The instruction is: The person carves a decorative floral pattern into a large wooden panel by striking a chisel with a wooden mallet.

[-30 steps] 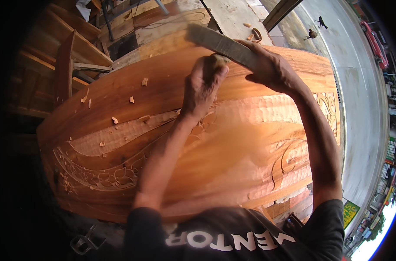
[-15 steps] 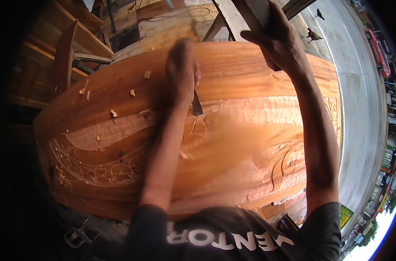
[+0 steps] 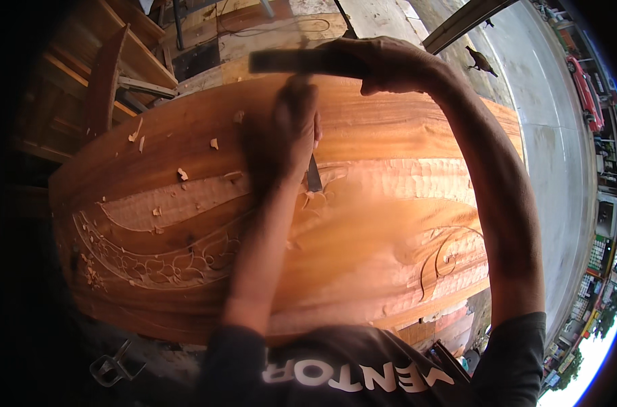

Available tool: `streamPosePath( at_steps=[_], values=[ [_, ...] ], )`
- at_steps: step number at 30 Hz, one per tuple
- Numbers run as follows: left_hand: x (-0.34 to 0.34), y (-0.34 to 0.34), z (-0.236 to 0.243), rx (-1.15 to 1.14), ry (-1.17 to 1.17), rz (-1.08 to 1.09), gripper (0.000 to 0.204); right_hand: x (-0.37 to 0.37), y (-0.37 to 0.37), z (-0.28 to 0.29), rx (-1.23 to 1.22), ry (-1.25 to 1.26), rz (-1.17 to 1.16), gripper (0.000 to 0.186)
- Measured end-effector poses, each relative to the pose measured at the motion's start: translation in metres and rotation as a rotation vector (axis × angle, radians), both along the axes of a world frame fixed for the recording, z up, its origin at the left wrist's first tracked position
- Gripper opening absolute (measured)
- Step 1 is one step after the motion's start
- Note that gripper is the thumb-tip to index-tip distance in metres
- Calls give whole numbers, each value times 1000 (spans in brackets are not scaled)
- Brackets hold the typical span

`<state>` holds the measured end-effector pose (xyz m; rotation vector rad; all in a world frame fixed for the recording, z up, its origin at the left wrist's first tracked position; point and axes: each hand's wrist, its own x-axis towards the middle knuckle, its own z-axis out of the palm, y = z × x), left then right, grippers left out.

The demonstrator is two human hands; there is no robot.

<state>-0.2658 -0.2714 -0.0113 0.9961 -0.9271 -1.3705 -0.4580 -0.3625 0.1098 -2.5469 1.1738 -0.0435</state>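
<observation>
A large reddish-brown wooden panel lies in front of me, with carved scrolls and flowers and paler, gouged bands. My left hand is a fist around a chisel. The flat dark blade points down at the edge of a carved scroll near the panel's middle; whether it touches the wood I cannot tell. My right hand grips a long dark mallet-like block. The block lies sideways, its left part just above my left fist. The chisel's upper end is hidden by hand and block.
Wood shavings are scattered over the panel's left half. Wooden furniture parts stand at the far left. A metal clamp-like piece sits at the lower left. To the right runs a paved road with a bird and a red car.
My right hand has swung the block left and down, from upright at the right to lying across above my left fist. My left hand and the chisel have shifted slightly right and down.
</observation>
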Motion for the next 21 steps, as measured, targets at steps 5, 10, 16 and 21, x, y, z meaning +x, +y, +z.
streamPosePath(
  at_steps=[5, 10, 16, 21],
  values=[
    [8, 6, -1, -15, 32, 107, 39, 27, 12, 11, -23, -82, -207, 86],
    [40, 42, 44, 108, 238, 125, 44, 11, 59, 14, -121, -273, -115, 87],
    [86, 111, 53, -242, -424, 128, 49, -26, 194, -32, 229, -987, -740, 81],
    [51, 176, 53, -789, -1282, -108, 56, -55, 326, -107, -384, -658, -770, 94]
  ],
)
